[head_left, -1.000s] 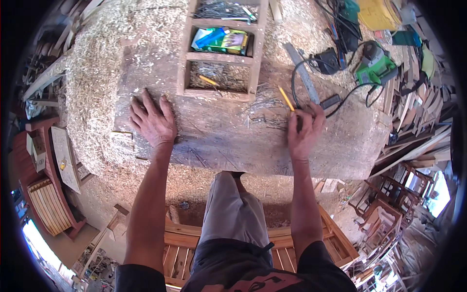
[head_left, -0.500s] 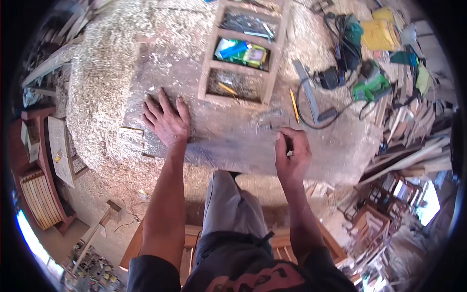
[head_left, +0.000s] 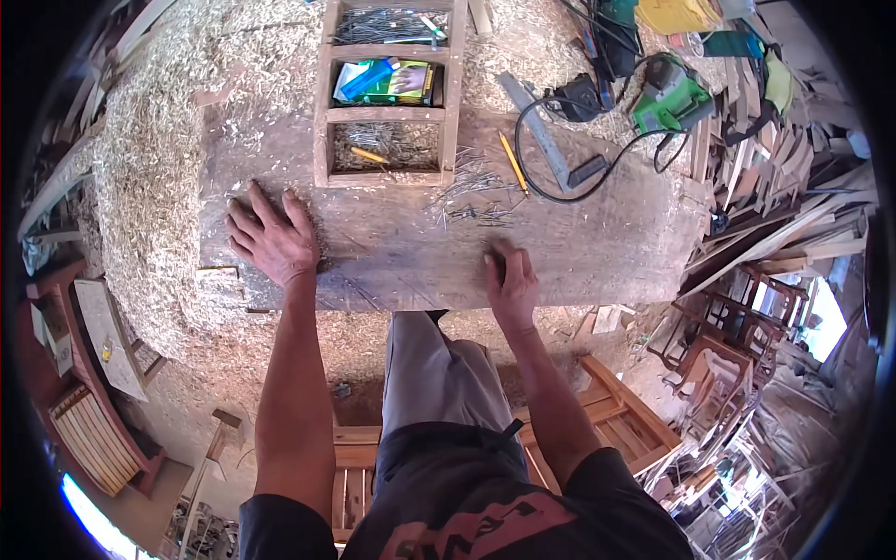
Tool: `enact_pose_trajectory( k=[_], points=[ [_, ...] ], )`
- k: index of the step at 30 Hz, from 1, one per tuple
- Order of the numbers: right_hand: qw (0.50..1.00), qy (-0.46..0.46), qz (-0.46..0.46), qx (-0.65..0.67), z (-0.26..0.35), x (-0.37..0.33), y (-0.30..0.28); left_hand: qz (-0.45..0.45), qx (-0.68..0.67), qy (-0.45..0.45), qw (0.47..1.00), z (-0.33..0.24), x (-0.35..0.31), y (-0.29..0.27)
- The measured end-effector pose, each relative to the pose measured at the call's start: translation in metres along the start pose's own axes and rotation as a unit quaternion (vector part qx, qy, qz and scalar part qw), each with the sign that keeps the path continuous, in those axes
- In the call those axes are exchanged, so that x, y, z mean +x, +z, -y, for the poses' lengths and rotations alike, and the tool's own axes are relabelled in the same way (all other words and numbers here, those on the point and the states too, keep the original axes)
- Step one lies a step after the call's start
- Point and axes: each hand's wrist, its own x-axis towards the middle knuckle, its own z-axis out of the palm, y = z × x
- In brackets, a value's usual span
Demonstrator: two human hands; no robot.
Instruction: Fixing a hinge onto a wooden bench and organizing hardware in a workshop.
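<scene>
A worn wooden board (head_left: 392, 271) lies in front of me on wood shavings. My left hand (head_left: 280, 245) rests flat on its left part, fingers spread, holding nothing. My right hand (head_left: 512, 285) is over the near middle of the board with its fingers curled inward; what they hold, if anything, is hidden. Just beyond it lie scattered thin nails (head_left: 481, 217). A yellow pencil (head_left: 513, 164) lies farther off, beside a metal try square (head_left: 539, 131). At the board's far side stands a wooden compartment box (head_left: 320, 121) with nails, a small green carton and another pencil in it.
A green power tool (head_left: 670, 98) with a looping black cord sits at the far right, near a yellow container (head_left: 679, 14). Wood offcuts (head_left: 775, 177) pile up on the right. A slatted wooden piece (head_left: 93, 439) stands at the left, and a wooden bench (head_left: 616, 415) is behind my legs.
The view has shifted, so the board and box appear farther left and higher. My right hand has lowered toward the board, its fingers more curled. My left hand stays flat.
</scene>
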Motion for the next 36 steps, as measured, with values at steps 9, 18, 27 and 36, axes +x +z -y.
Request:
enact_pose_trajectory(
  k=[9,18,27,36],
  points=[
    [0.991,-0.079,-0.046,0.102,0.113,0.081,-0.027,0.013,0.001,-0.022,1.000,0.000,0.001,-0.005],
    [0.963,-0.054,0.228,-0.136,0.186,0.199,0.025,0.030,-0.003,-0.036,0.999,-0.006,0.005,-0.013],
    [0.974,-0.055,0.201,-0.084,0.207,0.219,0.002,0.053,-0.002,-0.045,0.998,0.009,0.005,-0.016],
    [0.997,-0.024,-0.015,-0.072,0.227,0.305,-0.019,0.079,-0.020,-0.044,0.996,-0.004,0.009,-0.016]
  ],
)
